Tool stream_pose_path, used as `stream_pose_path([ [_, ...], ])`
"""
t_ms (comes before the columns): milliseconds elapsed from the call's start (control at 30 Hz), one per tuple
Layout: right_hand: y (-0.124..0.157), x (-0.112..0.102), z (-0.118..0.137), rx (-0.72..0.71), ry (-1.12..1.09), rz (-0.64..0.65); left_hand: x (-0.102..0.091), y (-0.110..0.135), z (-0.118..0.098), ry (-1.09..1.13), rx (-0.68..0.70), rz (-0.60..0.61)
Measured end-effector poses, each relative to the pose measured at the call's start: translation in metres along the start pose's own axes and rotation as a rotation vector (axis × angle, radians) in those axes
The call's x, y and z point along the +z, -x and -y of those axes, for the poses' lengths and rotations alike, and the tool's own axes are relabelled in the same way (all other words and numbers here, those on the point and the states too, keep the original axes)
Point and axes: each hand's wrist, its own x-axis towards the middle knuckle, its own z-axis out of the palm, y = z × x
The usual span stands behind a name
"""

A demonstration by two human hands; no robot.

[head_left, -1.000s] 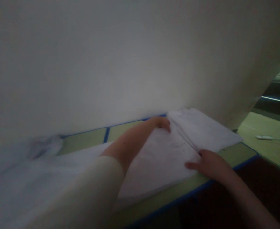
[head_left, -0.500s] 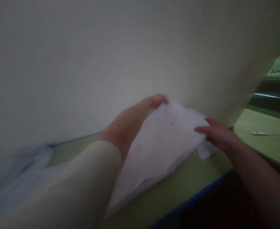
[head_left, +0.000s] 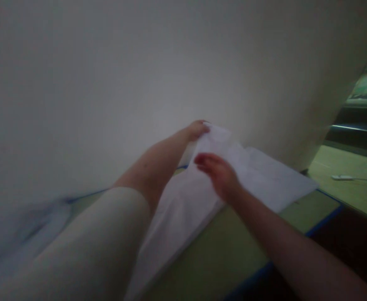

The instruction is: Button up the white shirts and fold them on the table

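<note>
A white cloth (head_left: 183, 200) stretches along the narrow greenish table, with one part lying flat toward the right and the upper edge lifted. My left hand (head_left: 198, 129) reaches out to that raised edge and pinches it near the wall. Over the middle of the cloth is my right hand (head_left: 222, 173), its fingers stretched out toward the left and slightly blurred. Nothing shows in its grasp, and whether it touches the cloth I cannot tell.
The table (head_left: 214, 251) has blue edging and stands against a pale wall (head_left: 139, 83). Blurred whitish material (head_left: 23, 234) lies at the left. On a light surface (head_left: 327, 163) at the right is a small white object with a cord (head_left: 341, 177).
My right hand has let go of the cloth's right end and moved left over it. That end now lies spread out further right. My left hand has shifted slightly left, still gripping the edge.
</note>
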Motion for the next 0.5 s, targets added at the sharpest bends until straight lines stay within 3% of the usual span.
stream_pose_path([
  [67,-0.007,0.041,-0.003,0.007,-0.059,0.05,0.004,-0.002,0.002,-0.006,-0.001,0.017],
  [133,-0.017,0.068,-0.012,0.026,-0.075,0.079,0.005,-0.003,0.002,-0.014,-0.015,0.032],
  [267,-0.01,0.089,-0.041,0.116,-0.107,0.165,0.003,-0.003,0.0,-0.026,-0.025,0.045],
  [367,0.034,0.075,-0.06,0.223,-0.137,0.325,0.004,-0.005,0.0,-0.002,0.008,0.044],
  [433,0.068,0.045,-0.066,0.279,-0.175,0.402,0.005,-0.006,0.0,0.02,0.025,0.038],
  [500,0.09,0.001,-0.067,0.413,-0.281,0.425,0.007,-0.006,-0.001,0.038,0.033,0.035],
])
